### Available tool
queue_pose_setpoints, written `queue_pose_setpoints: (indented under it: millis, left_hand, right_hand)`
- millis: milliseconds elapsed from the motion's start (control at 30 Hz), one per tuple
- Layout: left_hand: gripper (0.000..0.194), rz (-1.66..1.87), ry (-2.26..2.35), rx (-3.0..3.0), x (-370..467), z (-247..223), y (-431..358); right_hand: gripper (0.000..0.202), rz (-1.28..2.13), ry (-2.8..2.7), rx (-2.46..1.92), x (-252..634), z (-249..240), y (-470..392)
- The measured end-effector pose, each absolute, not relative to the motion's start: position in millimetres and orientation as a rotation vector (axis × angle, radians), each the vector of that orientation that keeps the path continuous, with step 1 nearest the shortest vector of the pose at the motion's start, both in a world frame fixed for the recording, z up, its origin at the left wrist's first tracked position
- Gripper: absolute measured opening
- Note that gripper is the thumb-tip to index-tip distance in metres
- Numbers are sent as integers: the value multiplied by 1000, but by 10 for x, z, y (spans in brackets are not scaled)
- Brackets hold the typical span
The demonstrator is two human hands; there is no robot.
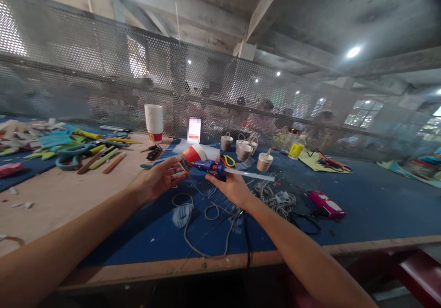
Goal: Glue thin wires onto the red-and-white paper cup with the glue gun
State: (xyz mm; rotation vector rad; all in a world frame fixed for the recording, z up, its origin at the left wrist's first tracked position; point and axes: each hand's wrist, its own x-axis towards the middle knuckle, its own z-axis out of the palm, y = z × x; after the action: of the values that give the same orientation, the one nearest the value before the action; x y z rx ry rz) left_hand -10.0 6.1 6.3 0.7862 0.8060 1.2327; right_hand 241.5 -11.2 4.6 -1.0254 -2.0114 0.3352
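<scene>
Grips a blue glue gun (206,166) in the right hand (236,189), closed around the handle above the blue-covered part of the bench (138,239), with a pale glue stick (257,175) jutting from the rear toward the right. Pinches a small greyish piece (186,165) in the fingertips of the left hand (159,179), with partly curled fingers, right at the nozzle of the gun. Has a red-and-white paper cup (195,153) tilted just beyond both hands, without showing clearly any contact between cup and piece.

Shows yellow-handled scissors (228,160) just past the gun, and a tangle of grey cord (272,200) near the right forearm. Includes a magenta device (326,204) farther right, plus small handled cups (244,150) and a yellow-labelled bottle (296,149) on the far side. Features a stack of paper cups (154,120) at far left of the hands, close to a lit phone-like screen (195,130). Displays large teal-handled scissors (70,156), slim tools (103,158) and blue-green gloves (51,143) on the left. Takes in a perforated metal screen (117,74) behind the bench, with blurred people (260,117) beyond
</scene>
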Motion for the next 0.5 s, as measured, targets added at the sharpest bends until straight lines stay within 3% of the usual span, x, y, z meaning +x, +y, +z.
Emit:
queue_pose_setpoints:
  millis: [133, 333, 500]
  left_hand:
    - [11, 1237, 827, 760, -90, 71, 65]
    - [6, 1221, 812, 735, -119, 40, 113]
    - [3, 1269, 810, 741, -106, 52, 94]
  right_hand:
    - [42, 947, -1831, -1012, 2392, 105, -121]
    - [47, 1427, -1424, -766, 2411, 189, -81]
    - [49, 1470, -1111, -919, 2547, 156, 96]
